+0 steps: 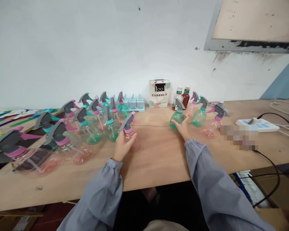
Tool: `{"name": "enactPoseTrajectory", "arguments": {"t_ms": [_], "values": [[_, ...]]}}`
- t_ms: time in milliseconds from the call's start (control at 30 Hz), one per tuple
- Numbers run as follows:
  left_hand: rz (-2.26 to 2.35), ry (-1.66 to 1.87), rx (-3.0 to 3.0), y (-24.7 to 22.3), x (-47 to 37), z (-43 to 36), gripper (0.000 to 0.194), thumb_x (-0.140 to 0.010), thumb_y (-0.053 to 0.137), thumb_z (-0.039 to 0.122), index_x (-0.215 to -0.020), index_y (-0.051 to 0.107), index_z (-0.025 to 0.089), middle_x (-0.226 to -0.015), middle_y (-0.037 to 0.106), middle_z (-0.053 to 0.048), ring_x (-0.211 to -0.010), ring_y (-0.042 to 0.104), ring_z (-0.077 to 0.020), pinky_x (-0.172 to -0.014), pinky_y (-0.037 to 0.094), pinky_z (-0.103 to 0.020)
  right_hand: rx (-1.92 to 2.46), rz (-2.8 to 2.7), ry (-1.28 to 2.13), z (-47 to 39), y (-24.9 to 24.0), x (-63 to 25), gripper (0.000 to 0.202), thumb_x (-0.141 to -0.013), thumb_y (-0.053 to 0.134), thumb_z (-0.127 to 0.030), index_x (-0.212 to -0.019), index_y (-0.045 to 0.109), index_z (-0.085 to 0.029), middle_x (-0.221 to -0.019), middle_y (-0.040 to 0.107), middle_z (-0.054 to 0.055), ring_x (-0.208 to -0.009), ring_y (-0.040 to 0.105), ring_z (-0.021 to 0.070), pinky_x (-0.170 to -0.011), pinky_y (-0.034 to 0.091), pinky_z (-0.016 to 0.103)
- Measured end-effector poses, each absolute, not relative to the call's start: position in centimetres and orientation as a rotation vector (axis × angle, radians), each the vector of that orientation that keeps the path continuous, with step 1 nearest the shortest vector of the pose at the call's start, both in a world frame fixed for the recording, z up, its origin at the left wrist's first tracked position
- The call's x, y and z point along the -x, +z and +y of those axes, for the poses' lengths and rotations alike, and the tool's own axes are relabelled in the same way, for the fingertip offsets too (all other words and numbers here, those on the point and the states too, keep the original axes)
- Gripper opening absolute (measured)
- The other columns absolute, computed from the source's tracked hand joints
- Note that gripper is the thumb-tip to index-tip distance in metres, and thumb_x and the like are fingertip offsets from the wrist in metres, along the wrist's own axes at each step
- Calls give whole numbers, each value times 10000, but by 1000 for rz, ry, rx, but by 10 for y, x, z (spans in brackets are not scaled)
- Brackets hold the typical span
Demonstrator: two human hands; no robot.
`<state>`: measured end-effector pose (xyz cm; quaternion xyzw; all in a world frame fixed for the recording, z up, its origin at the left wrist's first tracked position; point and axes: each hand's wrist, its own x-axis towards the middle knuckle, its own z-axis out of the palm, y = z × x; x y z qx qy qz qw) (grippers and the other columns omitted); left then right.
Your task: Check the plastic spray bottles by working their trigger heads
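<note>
My left hand point(123, 145) is closed around a pink spray bottle point(133, 141) with a grey trigger head, at the right end of the left-hand group. In my right hand point(181, 126) is a green spray bottle point(175, 117) with a grey and teal head, its fingers wrapped about the bulb. Just right of it stand another green spray bottle point(199, 117) and a pink spray bottle point(210, 128). Several pink and green spray bottles crowd the left, among them a green one point(112, 131) close to my left hand and a large pink one point(62, 147).
A paper bag point(159, 96) stands against the wall, with a blue popsicle mould point(136, 104) to its left and a dark red bottle point(186, 96) to its right. A white power strip point(257, 125) with cables lies at right. Long coloured sticks point(21, 120) lie far left.
</note>
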<state>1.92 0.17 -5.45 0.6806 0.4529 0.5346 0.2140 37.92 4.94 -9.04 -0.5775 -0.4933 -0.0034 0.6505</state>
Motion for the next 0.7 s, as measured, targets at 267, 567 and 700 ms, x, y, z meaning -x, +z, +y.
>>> {"name": "enactPoseTrajectory", "arguments": {"t_ms": [267, 567, 700], "values": [[1244, 1513, -1895, -54, -20, 1, 438, -787, 661, 502, -1096, 590, 199, -1063, 696, -85, -1025, 660, -248, -941, 493, -395, 1437, -1044, -52, 67, -95, -396, 1058, -660, 744, -667, -1426, 283, -102, -1492, 388, 280, -1403, 405, 346, -1171, 322, 508], [1238, 1527, -1900, -56, -20, 2, 434, -791, 678, 483, -1107, 590, 199, -1062, 703, -89, -1037, 667, -253, -962, 497, -415, 1538, -1003, -11, 95, -89, -413, 1058, -747, 691, -666, -1482, 213, -75, -1544, 331, 297, -1444, 351, 324, -1185, 295, 505], [1217, 1522, -1895, -55, -21, 0, 434, -797, 675, 469, -1123, 592, 195, -1075, 701, -88, -1037, 664, -244, -960, 495, -407, 1548, -1004, -11, 100, -86, -416, 1037, -745, 685, -689, -1455, 249, -73, -1527, 348, 308, -1425, 371, 334, -1169, 318, 512]]}}
